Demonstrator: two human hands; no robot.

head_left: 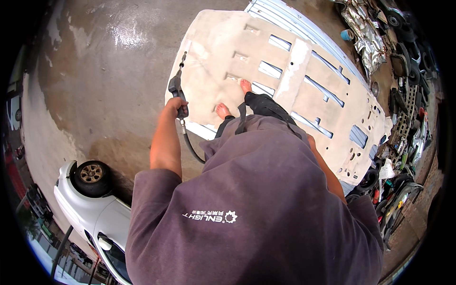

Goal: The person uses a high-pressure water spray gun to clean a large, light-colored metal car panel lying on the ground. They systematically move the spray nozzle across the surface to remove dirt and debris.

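Observation:
My left hand [177,106] is wrapped round the grip of a black pressure washer gun [175,88]. Its thin nozzle points away from me, and a pale streak that looks like water shows just past the tip. From the grip's lower end a black hose [191,146] curves back and goes out of sight behind my shirt. Under the gun lies a large beige moulded panel [204,52], flat, with several rectangular cut-outs and small holes. I stand barefoot on this panel. My right arm [327,166] runs down beside my body, and the hand itself is hidden by my shirt.
Wet concrete floor [118,71] spreads to the left of the panel. A white car [95,204] stands at the lower left. A pale ribbed panel [294,19] lies along the far edge of the beige one. Scrap metal and car parts [403,104] are heaped on the right.

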